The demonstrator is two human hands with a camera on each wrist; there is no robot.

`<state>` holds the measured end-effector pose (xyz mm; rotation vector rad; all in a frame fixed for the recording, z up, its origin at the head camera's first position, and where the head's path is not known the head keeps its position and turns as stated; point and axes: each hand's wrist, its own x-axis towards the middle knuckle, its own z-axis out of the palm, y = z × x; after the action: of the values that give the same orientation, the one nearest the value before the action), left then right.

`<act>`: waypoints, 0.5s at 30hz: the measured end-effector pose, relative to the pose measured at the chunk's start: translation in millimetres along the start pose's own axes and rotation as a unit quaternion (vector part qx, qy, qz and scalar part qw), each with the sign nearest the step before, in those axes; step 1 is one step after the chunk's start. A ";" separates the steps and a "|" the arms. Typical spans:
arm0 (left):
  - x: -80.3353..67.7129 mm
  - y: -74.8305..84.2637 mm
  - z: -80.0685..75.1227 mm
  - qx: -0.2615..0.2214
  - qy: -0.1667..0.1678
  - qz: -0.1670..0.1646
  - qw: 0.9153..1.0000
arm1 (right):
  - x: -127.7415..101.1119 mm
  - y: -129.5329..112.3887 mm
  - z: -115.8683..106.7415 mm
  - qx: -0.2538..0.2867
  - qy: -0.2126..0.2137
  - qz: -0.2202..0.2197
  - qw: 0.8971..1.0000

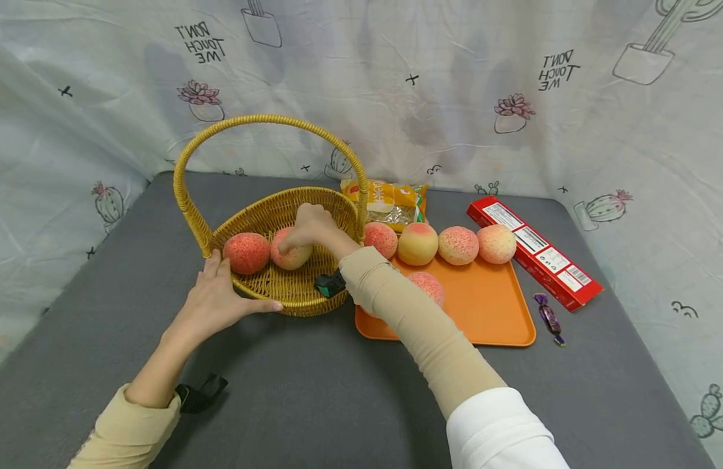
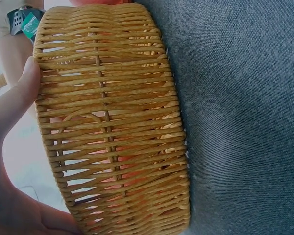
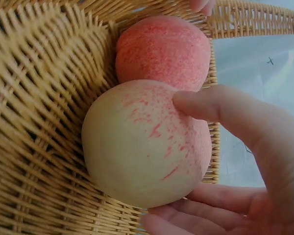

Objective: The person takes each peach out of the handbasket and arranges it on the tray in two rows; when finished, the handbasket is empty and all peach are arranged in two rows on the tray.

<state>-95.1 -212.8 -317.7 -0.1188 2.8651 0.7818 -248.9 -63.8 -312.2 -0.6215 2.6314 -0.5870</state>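
A yellow wicker basket with a tall arched handle stands on the grey table. My left hand grips its front-left rim, fingertips hooked over the edge and thumb along the front; the left wrist view shows the woven side close up. Inside the basket, my right hand holds a pale, pink-flecked peach between thumb and fingers. That peach touches a redder peach lying at the basket's left end. Where the held peach meets the basket floor is partly hidden.
Right of the basket, an orange tray carries several peaches, some behind my right forearm. A yellow food packet lies behind it. Farther right are a red box and a purple-wrapped candy. A printed curtain hangs behind.
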 end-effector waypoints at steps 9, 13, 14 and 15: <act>-1.0 -1.8 -0.4 0.000 -0.001 -0.003 1.000 | -2.3 -0.5 0.7 -0.038 0.005 -0.017 0.999; -1.7 -2.1 0.2 0.002 -0.005 -0.006 1.000 | -4.4 -0.6 0.5 -0.051 0.019 0.003 0.999; -1.9 -1.8 0.1 0.004 -0.005 -0.007 1.000 | -4.8 -1.1 -0.2 -0.053 0.021 0.009 0.998; -2.1 -1.3 -0.1 0.004 -0.005 -0.007 1.000 | -5.6 -1.5 -1.3 -0.056 0.025 0.010 0.998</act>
<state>-92.9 -213.9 -317.8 -0.1340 2.8547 0.7649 -244.2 -61.8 -309.0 -0.6211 2.7285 -0.4587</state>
